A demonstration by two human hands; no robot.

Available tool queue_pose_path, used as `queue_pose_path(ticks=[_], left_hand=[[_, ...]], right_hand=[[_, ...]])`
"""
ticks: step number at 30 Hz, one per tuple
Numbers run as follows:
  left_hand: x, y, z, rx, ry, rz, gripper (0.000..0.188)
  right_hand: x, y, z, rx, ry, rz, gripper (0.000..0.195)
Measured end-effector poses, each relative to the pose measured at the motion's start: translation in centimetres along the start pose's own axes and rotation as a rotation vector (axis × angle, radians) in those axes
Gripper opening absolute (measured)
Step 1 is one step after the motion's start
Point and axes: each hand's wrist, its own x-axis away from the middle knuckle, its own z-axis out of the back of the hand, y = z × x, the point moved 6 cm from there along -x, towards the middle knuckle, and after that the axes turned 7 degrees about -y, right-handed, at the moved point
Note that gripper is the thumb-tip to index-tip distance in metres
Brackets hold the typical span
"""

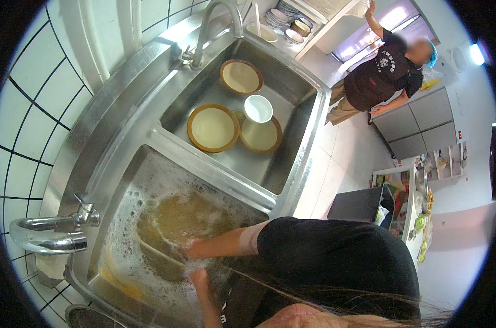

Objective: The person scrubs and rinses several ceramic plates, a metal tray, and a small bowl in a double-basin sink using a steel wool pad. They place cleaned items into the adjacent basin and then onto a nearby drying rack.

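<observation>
My right hand is partly under the cloudy, foamy water of the near stainless steel sink basin. Close below it in the picture, my left hand is also at the water, its fingers hidden by foam. A pale curved rim of what may be a submerged dish runs beside both hands; whether they grip it cannot be seen. In the other basin lie several brown-rimmed round dishes with pale insides. A white bowl rests over the edge of one of them.
A chrome faucet reaches over the foamy basin's edge, and a second faucet stands by the other basin. Stacked bowls fill a shelf beyond. A co-worker stands past the sink, one arm raised. A dark bin stands on the floor.
</observation>
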Motion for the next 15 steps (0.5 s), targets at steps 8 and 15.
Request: queue_pose_path(ticks=[8,15], left_hand=[[1.6,5.2,7.0,0.001,0.082,-0.030,0.034],[6.7,7.4,13.8,0.376,0.356,0.216,0.038]], right_hand=[[7.5,-1.1,1.9,-0.044,-0.359,-0.035,0.025],[15.3,-6.3,12.7,0.276,-0.711,0.081,0.027]])
